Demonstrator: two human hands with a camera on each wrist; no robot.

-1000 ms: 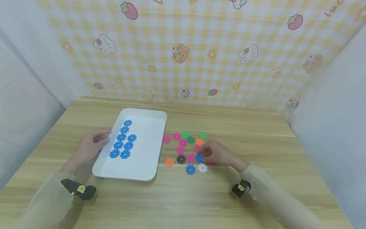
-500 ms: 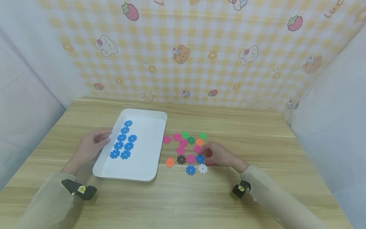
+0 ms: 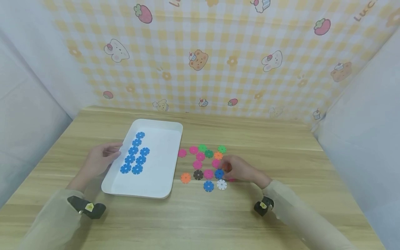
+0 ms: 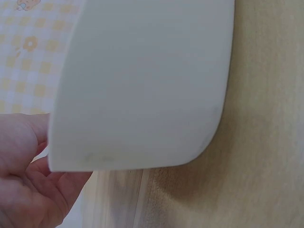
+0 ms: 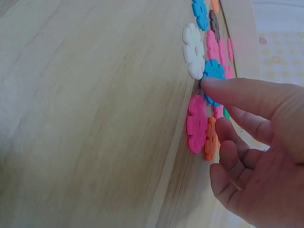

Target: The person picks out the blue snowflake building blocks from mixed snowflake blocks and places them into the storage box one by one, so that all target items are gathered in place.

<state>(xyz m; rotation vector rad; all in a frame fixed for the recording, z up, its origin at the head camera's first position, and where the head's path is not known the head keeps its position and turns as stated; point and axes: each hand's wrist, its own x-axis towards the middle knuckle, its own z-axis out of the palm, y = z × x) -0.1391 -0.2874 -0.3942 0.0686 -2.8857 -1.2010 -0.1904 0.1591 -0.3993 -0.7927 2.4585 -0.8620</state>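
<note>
A white tray (image 3: 160,163) lies at the left of the wooden table, with several blue snowflake discs (image 3: 133,150) lined up in two columns along its left side. My left hand (image 3: 98,160) grips the tray's left rim; the left wrist view shows the tray's outer wall (image 4: 142,90) and the hand at its edge. Among loose discs right of the tray, my right hand (image 3: 240,168) pinches a blue snowflake disc (image 5: 213,70). That disc looks tilted compared with the flat ones around it. Its lower edge is hidden behind my thumb (image 5: 216,86).
Around the right hand lie pink (image 3: 208,174), orange (image 3: 185,178), green (image 3: 222,149), black (image 3: 198,174) and white discs (image 3: 221,184), plus another blue disc (image 3: 208,186). Some are partly covered by the right hand. A checked yellow cloth (image 3: 215,80) hangs behind the table.
The right hand has drawn its fingers in slightly at the blue disc, which has barely shifted. The left hand and tray stay where they were.
</note>
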